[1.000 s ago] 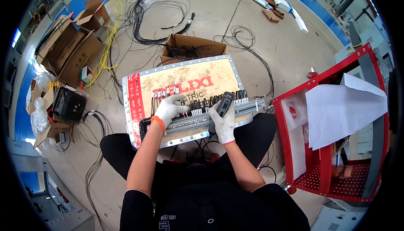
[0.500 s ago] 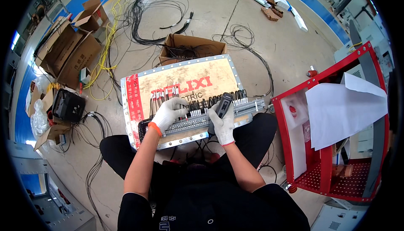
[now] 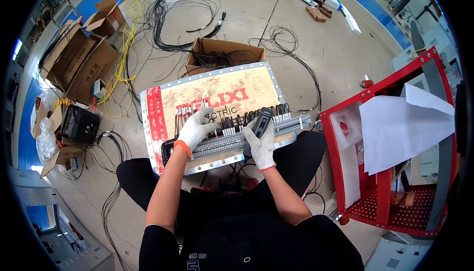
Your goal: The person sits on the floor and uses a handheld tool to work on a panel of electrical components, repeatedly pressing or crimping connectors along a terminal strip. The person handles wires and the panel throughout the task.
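Note:
Across a crate lid in front of me lies a long grey terminal strip on a rail. Several black wires with white marker sleeves stand along its far side. My left hand, in a white glove with an orange cuff, is over the strip's left part, fingers curved and apart, beside the labelled wires. My right hand, also gloved, grips a dark grey handheld power screwdriver over the strip's right part. The tool's lower end is partly hidden by the glove and fingers.
A cardboard box of black cables stands just beyond the crate. To the right is a red metal frame with white sheets on it. Cartons, a black case and yellow cable lie on the left.
My left hand has shifted slightly up and left, its fingers lifting from the strip and spreading a little. My right hand and the screwdriver have barely moved.

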Demonstrator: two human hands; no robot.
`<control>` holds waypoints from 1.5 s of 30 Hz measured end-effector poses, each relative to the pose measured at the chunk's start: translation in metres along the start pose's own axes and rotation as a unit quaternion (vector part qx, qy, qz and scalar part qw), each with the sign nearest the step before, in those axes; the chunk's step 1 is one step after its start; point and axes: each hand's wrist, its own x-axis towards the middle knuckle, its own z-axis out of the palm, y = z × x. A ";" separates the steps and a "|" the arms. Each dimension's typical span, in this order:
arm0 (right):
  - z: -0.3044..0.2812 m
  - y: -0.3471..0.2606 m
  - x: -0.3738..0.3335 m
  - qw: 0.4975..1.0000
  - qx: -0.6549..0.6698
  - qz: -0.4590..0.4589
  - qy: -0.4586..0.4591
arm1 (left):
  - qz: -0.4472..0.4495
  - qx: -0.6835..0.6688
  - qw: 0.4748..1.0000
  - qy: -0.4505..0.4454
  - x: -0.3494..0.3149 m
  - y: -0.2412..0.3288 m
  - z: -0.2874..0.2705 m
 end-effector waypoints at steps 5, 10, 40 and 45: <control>0.000 0.000 0.000 1.000 0.010 -0.003 -0.003 | 0.011 -0.012 0.999 0.048 0.000 -0.004 0.010; 0.001 0.002 -0.001 1.000 -0.015 -0.007 -0.012 | 0.068 0.028 0.991 0.108 0.016 -0.037 0.014; -0.002 -0.001 -0.002 0.999 -0.046 -0.005 0.011 | 0.021 0.007 0.999 0.036 0.007 -0.018 0.018; -0.003 -0.043 -0.005 0.970 0.225 0.081 -0.031 | 0.042 -0.008 0.999 0.027 0.009 -0.025 0.017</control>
